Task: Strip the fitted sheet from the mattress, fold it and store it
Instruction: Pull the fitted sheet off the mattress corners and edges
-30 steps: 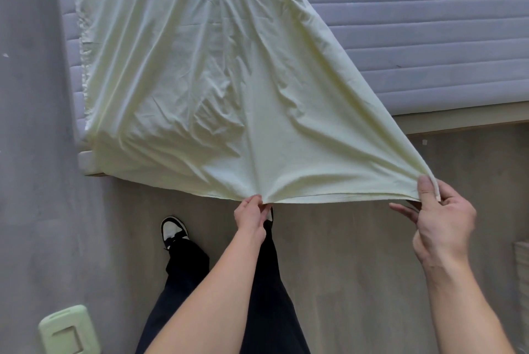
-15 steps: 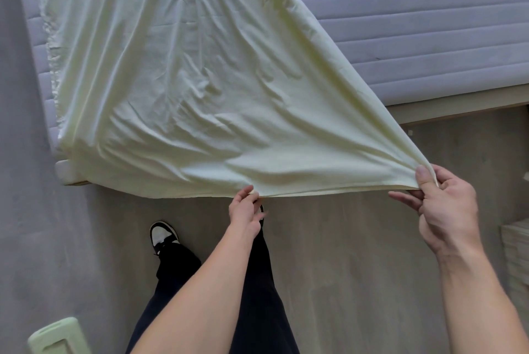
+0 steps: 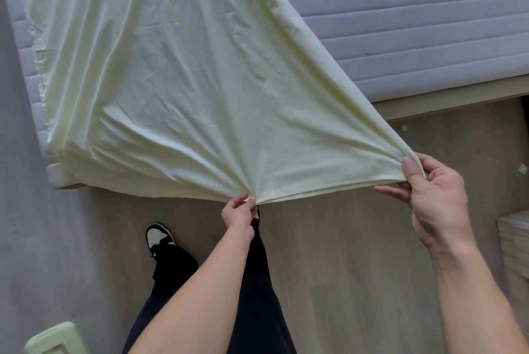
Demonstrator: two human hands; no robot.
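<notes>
Sheet (image 3: 183,90) edge pinched by both hands, still draping mattress (image 3: 415,24) corner.

Black trousers (image 3: 257,290); black-and-white shoe (image 3: 159,237)

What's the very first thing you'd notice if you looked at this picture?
A big pale yellow sheet fills the upper left, pulled out tight like a tent off the grey quilted mattress. Two hands pinch its lower edge: the left hand near the middle and the right hand at the far right corner. Below them you see dark trousers and a black and white shoe on the wooden floor.
</notes>
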